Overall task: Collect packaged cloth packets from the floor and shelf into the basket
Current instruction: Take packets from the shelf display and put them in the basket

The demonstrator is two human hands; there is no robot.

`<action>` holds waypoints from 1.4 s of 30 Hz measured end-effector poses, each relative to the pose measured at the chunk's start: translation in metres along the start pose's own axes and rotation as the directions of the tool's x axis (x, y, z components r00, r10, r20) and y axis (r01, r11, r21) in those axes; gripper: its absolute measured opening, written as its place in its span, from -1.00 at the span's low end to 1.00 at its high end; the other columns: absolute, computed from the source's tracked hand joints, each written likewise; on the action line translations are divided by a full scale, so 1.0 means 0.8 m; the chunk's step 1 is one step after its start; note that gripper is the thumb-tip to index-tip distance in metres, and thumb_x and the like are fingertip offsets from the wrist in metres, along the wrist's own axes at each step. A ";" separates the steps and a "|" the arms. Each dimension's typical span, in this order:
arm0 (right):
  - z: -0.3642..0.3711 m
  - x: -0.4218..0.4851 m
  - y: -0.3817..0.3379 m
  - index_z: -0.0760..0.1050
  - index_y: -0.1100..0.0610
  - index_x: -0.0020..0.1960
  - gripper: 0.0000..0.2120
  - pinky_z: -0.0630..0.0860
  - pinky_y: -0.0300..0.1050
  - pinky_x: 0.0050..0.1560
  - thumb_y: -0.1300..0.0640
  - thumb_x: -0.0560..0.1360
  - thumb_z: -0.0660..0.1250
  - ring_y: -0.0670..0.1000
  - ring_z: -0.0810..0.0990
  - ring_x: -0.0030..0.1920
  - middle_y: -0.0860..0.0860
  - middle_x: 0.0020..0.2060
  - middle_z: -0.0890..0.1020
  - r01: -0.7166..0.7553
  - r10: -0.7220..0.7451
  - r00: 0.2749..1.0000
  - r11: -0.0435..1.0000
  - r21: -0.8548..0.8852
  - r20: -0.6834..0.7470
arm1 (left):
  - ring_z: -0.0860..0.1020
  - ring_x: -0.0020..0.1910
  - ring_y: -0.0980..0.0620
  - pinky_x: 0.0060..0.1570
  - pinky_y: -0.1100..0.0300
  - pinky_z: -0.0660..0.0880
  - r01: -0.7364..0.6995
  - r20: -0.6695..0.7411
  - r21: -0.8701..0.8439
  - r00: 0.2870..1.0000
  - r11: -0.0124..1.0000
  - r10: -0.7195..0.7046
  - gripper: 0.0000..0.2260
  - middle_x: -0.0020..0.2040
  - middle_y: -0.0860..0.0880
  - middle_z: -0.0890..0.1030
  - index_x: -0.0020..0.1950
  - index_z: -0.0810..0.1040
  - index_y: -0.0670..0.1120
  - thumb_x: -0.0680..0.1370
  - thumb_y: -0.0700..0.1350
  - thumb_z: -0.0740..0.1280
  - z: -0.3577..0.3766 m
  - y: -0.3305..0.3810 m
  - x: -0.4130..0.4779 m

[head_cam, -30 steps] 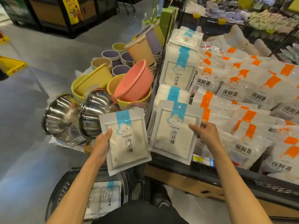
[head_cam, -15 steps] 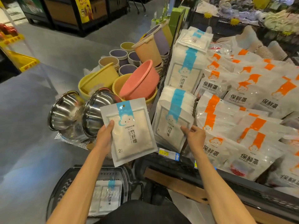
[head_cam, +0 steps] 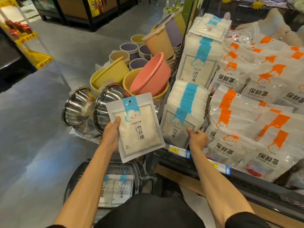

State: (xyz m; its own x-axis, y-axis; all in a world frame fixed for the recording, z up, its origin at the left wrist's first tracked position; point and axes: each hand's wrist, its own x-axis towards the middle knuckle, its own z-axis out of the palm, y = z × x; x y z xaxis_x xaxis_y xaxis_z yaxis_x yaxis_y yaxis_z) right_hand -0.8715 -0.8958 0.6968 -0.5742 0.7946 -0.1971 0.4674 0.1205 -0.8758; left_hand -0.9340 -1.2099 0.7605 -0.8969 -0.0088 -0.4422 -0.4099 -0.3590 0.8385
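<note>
The left grip [head_cam: 111, 135] clasps one cloth packet [head_cam: 136, 127] by its edge above the basket [head_cam: 74, 178]. The right grip [head_cam: 197, 139] pinches the shelf packet [head_cam: 176, 129] at its lower corner. Both look light, floppy and slick, so a firm edge pinch should suit.

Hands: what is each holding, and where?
Left hand grips a cloth packet by its left edge; right hand pinches the front shelf packet at its lower right corner.

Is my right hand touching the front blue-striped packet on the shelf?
Touching. The head view shows the right hand pinching the lower right corner of the front blue-striped packet.
</note>
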 end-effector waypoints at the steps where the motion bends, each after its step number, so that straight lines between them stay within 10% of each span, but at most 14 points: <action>1: 0.001 0.000 -0.001 0.62 0.29 -0.22 -0.71 0.44 0.01 -0.28 0.04 0.45 0.51 0.07 0.49 -0.31 0.15 -0.35 0.59 -0.001 0.001 1.000 1.000 -0.026 -0.002 | 0.70 0.04 -0.03 -0.07 0.04 0.63 -0.003 0.001 0.004 1.000 1.000 0.003 -0.78 0.10 -0.10 0.71 0.25 0.57 -0.11 0.68 -0.06 0.25 -0.002 0.000 0.001; 13: 0.004 -0.006 -0.015 0.58 0.30 -0.16 -0.73 0.26 -0.19 -0.43 0.08 0.49 0.47 0.08 0.48 -0.28 0.15 -0.27 0.59 0.010 -0.014 0.999 0.992 -0.125 -0.029 | 0.69 0.05 -0.06 0.04 -0.04 0.61 -0.004 -0.006 0.010 1.000 1.000 0.004 -0.78 0.12 -0.11 0.70 0.27 0.57 -0.10 0.67 -0.07 0.27 -0.010 0.004 0.009; 42: -0.019 0.000 -0.051 0.53 0.15 0.17 -0.70 0.48 -0.06 0.05 0.13 0.48 0.46 0.09 0.57 0.11 0.08 0.09 0.63 0.217 -0.231 0.972 0.956 -0.197 -0.050 | 0.69 0.04 -0.03 0.08 -0.03 0.59 0.016 0.067 0.018 0.998 1.000 -0.017 -0.84 0.04 -0.06 0.73 0.18 0.59 -0.05 0.68 -0.07 0.26 -0.002 0.001 0.009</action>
State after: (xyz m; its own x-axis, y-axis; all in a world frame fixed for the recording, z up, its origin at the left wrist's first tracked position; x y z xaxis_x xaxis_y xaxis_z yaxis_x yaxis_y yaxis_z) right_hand -0.8804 -0.8918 0.7388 -0.6327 0.7737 0.0330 0.4546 0.4055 -0.7930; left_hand -0.9408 -1.2116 0.7572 -0.8990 0.0596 -0.4339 -0.4267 -0.3422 0.8371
